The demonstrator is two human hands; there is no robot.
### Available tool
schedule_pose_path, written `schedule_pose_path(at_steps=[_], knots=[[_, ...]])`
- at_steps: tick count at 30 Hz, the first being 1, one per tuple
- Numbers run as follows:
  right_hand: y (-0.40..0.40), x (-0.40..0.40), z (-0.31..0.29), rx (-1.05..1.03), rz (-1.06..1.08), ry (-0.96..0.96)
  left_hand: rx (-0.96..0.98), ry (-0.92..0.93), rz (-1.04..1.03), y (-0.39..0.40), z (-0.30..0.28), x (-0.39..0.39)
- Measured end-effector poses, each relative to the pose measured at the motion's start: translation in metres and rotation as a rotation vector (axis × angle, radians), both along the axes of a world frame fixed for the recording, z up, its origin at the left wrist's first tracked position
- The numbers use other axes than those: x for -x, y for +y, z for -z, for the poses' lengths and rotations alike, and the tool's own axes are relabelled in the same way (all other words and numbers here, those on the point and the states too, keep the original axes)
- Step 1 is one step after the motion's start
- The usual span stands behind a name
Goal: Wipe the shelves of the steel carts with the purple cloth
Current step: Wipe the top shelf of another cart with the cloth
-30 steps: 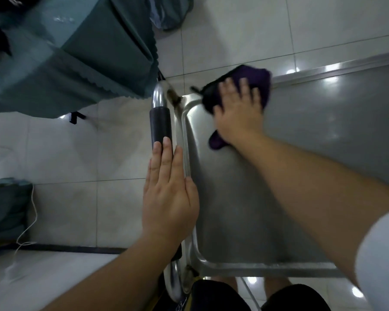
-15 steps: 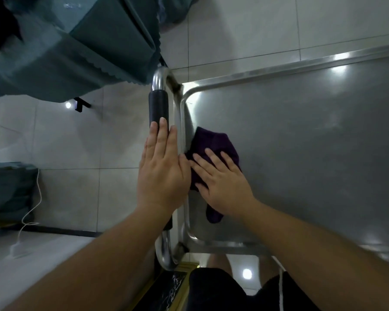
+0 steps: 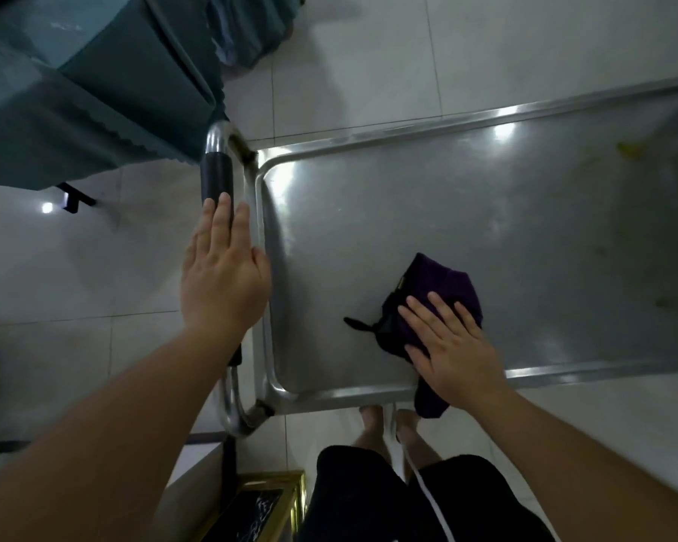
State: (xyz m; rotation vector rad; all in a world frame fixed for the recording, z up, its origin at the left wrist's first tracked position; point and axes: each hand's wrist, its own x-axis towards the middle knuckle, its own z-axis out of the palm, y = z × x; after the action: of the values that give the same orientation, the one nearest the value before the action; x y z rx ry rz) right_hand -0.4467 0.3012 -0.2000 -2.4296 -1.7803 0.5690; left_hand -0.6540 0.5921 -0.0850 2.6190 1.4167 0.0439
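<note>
The right hand [image 3: 453,352] presses flat, fingers straight, on the purple cloth [image 3: 443,295] at the near edge of the cart shelf [image 3: 408,217] (one corner hangs over the rim), while the left hand [image 3: 224,271] rests open-palmed on the cart handle [image 3: 217,179].

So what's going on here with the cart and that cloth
A person is wiping the top shelf of a steel cart. The right hand presses flat on a crumpled purple cloth near the shelf's front rim, with part of the cloth hanging over that rim. The left hand rests with straight fingers on the cart's black-sleeved handle bar. Yellowish marks show on the shelf's far right.
</note>
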Motion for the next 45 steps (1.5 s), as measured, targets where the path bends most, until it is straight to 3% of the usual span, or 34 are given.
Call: schedule_pose_path(at_steps=[4, 11, 16, 18, 27, 35, 45], knots=[[-0.022, -0.022, -0.011, 0.117, 0.242, -0.030, 0.000, -0.019, 0.052, -0.002, -0.007, 0.000], [-0.010, -0.033, -0.020, 0.318, 0.276, -0.010, -0.061, 0.039, 0.280, -0.005, -0.012, -0.001], [-0.006, -0.034, -0.027, 0.359, 0.268, 0.026, -0.116, 0.372, 0.640, -0.015, -0.009, -0.012], [-0.006, -0.035, -0.027, 0.359, 0.260, 0.031, -0.055, 0.416, 0.606, -0.030, -0.010, -0.027], [-0.024, -0.037, -0.013, 0.192, 0.231, 0.027, 0.292, 0.205, 0.308, -0.123, 0.011, -0.088], [-0.086, -0.090, 0.005, 0.012, 0.065, -0.025, 0.397, 0.126, 0.135, -0.175, 0.029, -0.153], [-0.182, -0.226, -0.001, -0.008, 0.099, -0.076, 0.412, 0.012, -0.036, -0.236, 0.056, -0.251]])
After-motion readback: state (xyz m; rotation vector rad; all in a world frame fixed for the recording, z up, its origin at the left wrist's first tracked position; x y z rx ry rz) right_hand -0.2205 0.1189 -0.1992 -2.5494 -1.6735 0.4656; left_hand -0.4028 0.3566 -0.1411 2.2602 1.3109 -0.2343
